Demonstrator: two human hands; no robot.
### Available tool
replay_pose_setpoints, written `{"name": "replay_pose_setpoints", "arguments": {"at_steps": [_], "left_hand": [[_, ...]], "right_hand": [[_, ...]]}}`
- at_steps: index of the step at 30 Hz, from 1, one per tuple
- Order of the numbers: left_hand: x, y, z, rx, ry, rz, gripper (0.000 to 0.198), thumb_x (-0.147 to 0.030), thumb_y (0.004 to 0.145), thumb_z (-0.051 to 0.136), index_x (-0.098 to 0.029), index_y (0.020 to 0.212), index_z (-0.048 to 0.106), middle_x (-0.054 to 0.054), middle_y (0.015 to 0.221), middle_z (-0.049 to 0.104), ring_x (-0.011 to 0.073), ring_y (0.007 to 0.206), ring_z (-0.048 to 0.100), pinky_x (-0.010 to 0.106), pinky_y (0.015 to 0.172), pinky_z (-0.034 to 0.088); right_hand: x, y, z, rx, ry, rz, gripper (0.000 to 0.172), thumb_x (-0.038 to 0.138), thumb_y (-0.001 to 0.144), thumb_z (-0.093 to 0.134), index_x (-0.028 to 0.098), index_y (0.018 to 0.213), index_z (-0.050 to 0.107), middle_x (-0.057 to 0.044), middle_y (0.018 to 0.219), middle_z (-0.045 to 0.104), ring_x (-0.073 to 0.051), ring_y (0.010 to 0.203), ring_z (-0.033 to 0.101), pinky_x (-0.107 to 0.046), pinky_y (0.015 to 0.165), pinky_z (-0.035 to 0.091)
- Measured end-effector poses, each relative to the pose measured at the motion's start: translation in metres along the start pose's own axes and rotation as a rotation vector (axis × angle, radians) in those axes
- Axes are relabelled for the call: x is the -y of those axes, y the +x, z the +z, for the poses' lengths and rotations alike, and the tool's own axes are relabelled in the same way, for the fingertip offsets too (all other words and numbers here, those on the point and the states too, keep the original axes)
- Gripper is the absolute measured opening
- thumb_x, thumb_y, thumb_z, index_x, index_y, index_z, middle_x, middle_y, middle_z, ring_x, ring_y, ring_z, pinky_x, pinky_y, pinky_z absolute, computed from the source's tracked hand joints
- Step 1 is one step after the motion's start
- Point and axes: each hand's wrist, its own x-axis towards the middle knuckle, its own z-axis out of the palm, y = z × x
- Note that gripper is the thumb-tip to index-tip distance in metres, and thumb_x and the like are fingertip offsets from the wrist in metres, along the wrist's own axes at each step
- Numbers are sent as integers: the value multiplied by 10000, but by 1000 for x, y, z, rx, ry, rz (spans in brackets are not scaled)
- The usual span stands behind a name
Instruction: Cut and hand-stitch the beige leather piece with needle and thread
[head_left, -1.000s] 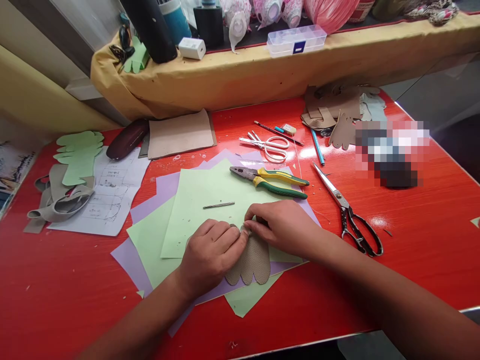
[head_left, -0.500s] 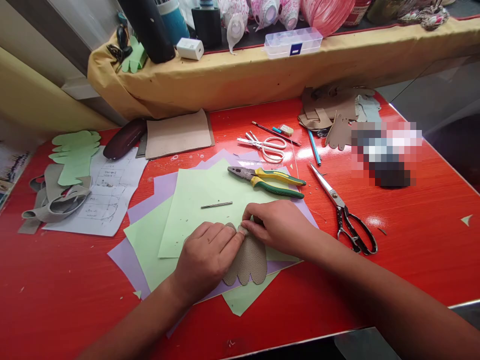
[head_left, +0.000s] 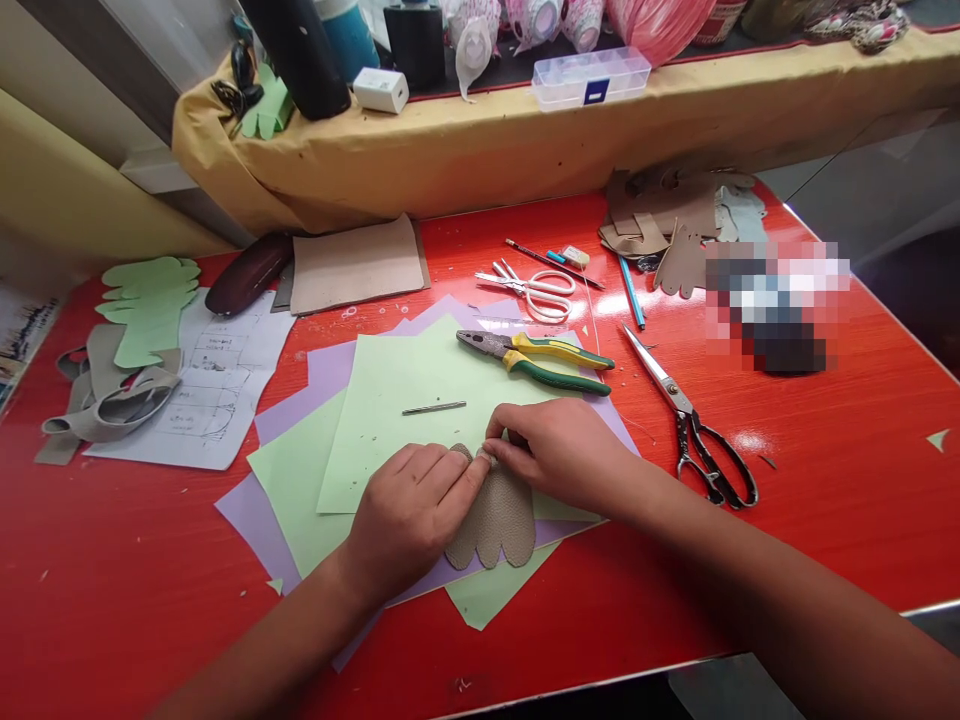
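Two hands meet over a beige leather piece [head_left: 495, 520] with a scalloped lower edge. It lies flat on the stacked paper in the middle of the table [head_left: 112, 560], toward the near edge. The left hand [head_left: 409, 520] lies knuckles-up on the piece's left half, its fingers drawn together and curled, and bears down on it with the fingertips at the top edge. The right hand [head_left: 559, 450] comes in from the other side and pinches that same top edge between thumb and forefinger. Something small and pale sits at the pinch, too small to identify.

Over the last second almost nothing has shifted: both hands have stayed where they were and the piece has not moved on the paper. Any work under way is confined to the fingertips.

Under the piece are green sheets [head_left: 390, 400] on purple sheets [head_left: 330, 375], with a thin metal pin [head_left: 433, 408] just beyond the hands. Green-handled pliers [head_left: 540, 360] lie further back, and white scissors [head_left: 536, 290] beyond those. Black-handled shears [head_left: 690, 420] lie toward the right edge. Leather scraps [head_left: 667, 215] are heaped at the far right corner. Near the left edge a sketched pattern sheet [head_left: 217, 390] lies beside green cut-outs [head_left: 150, 300].
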Motion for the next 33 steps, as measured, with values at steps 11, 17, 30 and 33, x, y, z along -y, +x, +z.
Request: {"name": "replay_pose_setpoints", "arguments": {"at_steps": [11,17,30,33], "left_hand": [[1,1,2,-34,-37,25,141,-31,956,644,-77,1064,722,61,768,730,211,693,652,358,604,464],[2,0,3,-39,-36,32,146,-33,957,638,-87,1066,719,63,792,749,219,701,648,368,593,480],[2,0,2,-36,-32,35,168,-49,977,612,-111,1107,699,52,795,758,209,719,668,359,626,497],[1,0,2,-30,-32,37,162,-44,968,625,-105,1099,700,52,789,755,209,717,667,363,629,498]], "right_hand": [[1,-1,-1,21,5,-1,132,333,983,653,239,989,745,0,761,742,-150,649,578,-298,572,198],[1,-1,-2,31,1,0,137,336,992,645,238,994,741,-2,767,739,-150,654,583,-300,577,212],[0,-1,-2,32,9,-6,130,328,986,655,231,988,740,-1,764,736,-146,647,574,-300,576,205],[0,-1,-2,35,11,-5,132,326,988,650,229,983,739,-3,763,736,-144,646,572,-299,576,212]]}}
